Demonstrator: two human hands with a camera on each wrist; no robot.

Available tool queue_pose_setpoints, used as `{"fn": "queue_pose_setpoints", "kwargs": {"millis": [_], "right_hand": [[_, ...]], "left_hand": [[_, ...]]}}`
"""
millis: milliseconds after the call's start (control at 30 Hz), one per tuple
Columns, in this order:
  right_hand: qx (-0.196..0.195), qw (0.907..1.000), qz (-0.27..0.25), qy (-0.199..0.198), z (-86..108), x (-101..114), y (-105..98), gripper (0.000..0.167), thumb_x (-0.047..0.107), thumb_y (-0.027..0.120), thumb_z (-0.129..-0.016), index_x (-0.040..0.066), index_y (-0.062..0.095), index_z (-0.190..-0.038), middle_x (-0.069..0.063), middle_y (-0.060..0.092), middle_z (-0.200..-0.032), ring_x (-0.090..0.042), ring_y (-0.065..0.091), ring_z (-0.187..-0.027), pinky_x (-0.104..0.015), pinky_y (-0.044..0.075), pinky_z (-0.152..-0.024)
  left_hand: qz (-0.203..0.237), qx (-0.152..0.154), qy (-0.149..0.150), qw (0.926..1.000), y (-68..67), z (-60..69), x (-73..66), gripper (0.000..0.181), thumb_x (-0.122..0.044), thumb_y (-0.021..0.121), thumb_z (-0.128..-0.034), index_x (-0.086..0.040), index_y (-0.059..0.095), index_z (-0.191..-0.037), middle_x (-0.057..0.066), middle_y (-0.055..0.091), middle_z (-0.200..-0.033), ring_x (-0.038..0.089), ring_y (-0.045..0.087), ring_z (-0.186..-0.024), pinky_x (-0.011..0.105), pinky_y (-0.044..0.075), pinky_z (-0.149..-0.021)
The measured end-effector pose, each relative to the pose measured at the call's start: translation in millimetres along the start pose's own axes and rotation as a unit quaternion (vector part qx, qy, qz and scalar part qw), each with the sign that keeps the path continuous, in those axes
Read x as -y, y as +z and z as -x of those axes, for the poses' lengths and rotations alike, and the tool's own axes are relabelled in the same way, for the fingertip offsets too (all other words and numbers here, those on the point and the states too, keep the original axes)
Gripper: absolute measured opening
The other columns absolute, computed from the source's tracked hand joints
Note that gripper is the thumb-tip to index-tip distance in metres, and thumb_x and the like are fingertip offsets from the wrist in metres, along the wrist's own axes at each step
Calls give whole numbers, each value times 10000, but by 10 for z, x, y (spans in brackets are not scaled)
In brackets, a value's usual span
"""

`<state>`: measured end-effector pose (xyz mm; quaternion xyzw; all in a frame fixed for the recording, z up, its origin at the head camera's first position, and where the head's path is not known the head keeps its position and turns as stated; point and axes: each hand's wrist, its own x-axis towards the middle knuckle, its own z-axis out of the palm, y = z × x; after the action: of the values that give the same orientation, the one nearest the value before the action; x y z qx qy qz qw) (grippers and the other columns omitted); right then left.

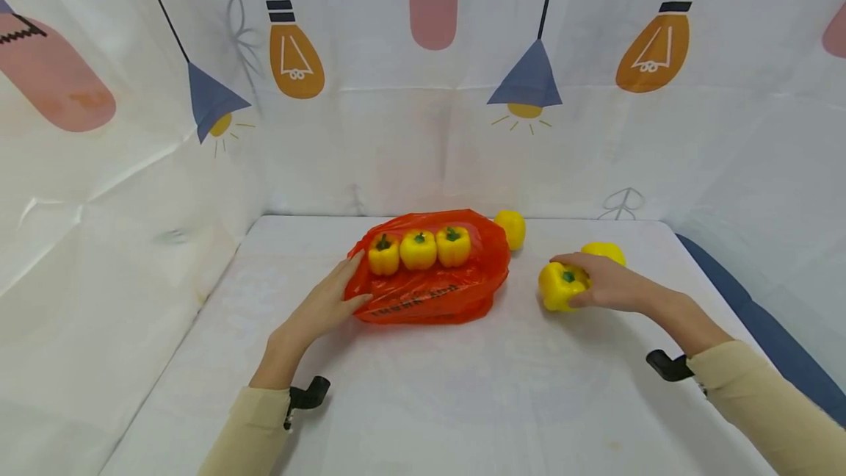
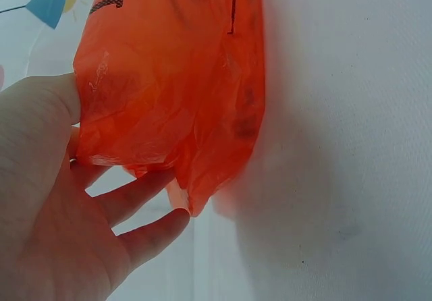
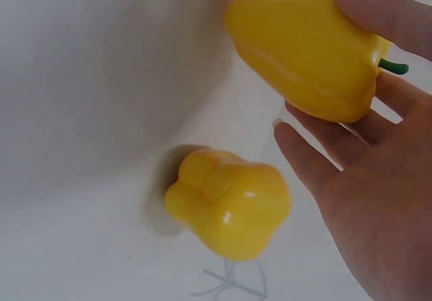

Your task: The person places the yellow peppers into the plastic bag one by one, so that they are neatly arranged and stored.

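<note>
A red plastic bag [image 1: 410,305] with dark printing lies on the white table, its mouth spread wide. Three yellow bell peppers [image 1: 418,250] sit in a row in it, green stems showing. My left hand [image 1: 319,308] holds the bag's left edge; in the left wrist view, the thumb is on its near face and some fingers pass behind the plastic. My right hand [image 1: 615,283] grips another yellow bell pepper [image 3: 307,44], to the right of the bag. The right wrist view shows the thumb on one side and fingers on the other, with the pepper above the tabletop.
One loose yellow pepper [image 1: 510,230] stands at the bag's back right corner. Another yellow pepper [image 3: 229,203] lies just behind my right hand. A white sheet [image 1: 423,145] printed with lamps and bulbs hangs behind the table. Something dark blue [image 1: 753,307] is beside the right edge.
</note>
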<state>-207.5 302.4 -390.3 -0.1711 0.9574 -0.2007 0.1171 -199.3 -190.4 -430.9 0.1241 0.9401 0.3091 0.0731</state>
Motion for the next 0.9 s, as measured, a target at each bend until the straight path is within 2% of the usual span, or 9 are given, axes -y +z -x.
{"fn": "queue_pose_setpoints", "kwargs": {"millis": [433, 733, 900], "right_hand": [[-214, 9997, -83, -39, -38, 119, -55, 733, 283, 770, -789, 167, 473, -1449, -109, 545, -1382, -273, 492, -1126, -553, 489, -957], [-261, 9995, -131, -134, -96, 215, -140, 740, 303, 776, -794, 194, 462, -1455, -74, 551, -1343, -253, 490, -1109, -451, 503, -899], [-354, 9989, -121, -284, -153, 278, -203, 720, 298, 787, -806, 222, 473, -1450, -46, 558, -1356, -243, 496, -1129, -506, 497, -970]], "left_hand": [[27, -45, 79, 10000, -6, 3, -4, 834, -382, 631, -961, -252, 124, -1611, 108, 184, -1668, 363, 186, -1533, 639, 248, -1185], [-9, -89, 158, 9998, -14, 4, -26, 823, -374, 628, -964, -241, 136, -1610, 119, 205, -1660, 370, 207, -1525, 640, 254, -1183], [4, -119, 212, 9997, -4, 6, -17, 819, -371, 630, -964, -247, 141, -1609, 103, 208, -1661, 360, 223, -1522, 637, 267, -1180]]}}
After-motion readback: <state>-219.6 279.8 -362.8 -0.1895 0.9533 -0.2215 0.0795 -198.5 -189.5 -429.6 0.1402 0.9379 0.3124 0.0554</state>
